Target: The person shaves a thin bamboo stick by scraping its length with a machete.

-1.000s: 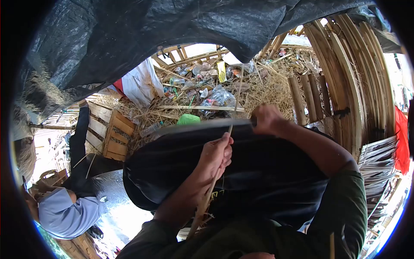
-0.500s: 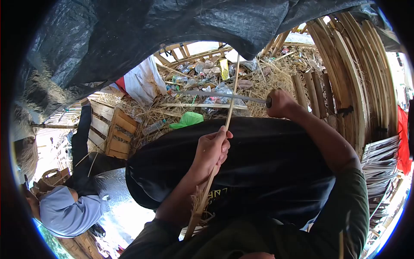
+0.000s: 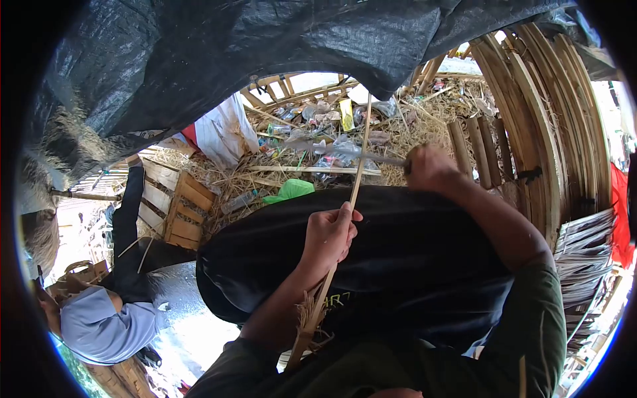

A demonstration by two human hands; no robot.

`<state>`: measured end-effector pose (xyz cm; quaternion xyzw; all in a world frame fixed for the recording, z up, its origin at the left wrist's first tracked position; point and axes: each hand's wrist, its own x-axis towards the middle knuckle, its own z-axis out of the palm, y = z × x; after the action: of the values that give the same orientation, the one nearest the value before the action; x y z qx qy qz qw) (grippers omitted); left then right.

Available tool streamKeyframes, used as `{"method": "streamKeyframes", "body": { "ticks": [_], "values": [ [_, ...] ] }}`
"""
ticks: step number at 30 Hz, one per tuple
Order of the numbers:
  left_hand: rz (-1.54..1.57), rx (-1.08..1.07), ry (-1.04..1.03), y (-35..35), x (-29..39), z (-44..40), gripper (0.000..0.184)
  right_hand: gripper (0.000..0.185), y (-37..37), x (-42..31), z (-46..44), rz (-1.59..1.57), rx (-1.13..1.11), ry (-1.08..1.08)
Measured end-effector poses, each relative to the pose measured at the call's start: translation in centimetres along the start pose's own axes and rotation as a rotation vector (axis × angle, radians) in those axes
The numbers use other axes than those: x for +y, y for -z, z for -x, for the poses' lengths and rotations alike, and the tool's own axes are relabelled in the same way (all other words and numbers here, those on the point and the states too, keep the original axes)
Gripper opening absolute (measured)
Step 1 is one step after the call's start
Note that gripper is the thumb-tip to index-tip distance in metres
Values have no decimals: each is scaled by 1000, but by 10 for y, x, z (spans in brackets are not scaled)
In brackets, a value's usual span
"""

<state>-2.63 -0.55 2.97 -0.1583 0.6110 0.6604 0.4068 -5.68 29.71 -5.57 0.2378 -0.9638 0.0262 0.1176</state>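
My left hand [image 3: 329,237] is closed around a long, thin bamboo strip [image 3: 358,179], thumb lying along it. The strip slants up and away from my body, its lower end frayed with curled shavings [image 3: 309,313] by my left forearm. In my right hand [image 3: 432,170], blurred by motion, is the handle of a long-bladed knife [image 3: 388,159]. The blade points left and crosses the strip above my left hand; whether it is cutting in cannot be made out. Below both hands are my legs in dark trousers [image 3: 398,252].
Straw and litter cover the ground ahead, with a green plastic bag [image 3: 292,190] and a wooden crate [image 3: 184,209]. A dark tarp [image 3: 279,33] hangs overhead. Wooden slats [image 3: 531,119] stand on the right above a bundle of thin strips [image 3: 584,249]. Another person [image 3: 109,325] sits at left.
The knife and my right hand have shifted slightly down and left, now blurred. My left hand keeps its hold on the strip, a little lower in view.
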Motion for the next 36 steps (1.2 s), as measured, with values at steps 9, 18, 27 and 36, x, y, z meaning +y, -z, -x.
{"method": "streamKeyframes", "body": {
  "ticks": [9,18,27,36],
  "values": [
    [23,-39,17,-4,-4,2,40,25,19,15,-39,-124,-512,-584],
    [463,-217,140,1,-12,-13,32,24,46,-35,-51,-1270,-679,-862],
    [1229,-808,137,-1,-46,-41,23,42,82,-42,-49,-848,-681,-434],
    [893,-534,72,-5,-45,-12,17,48,107,-50,-41,-663,-634,-458]
  ]
}}
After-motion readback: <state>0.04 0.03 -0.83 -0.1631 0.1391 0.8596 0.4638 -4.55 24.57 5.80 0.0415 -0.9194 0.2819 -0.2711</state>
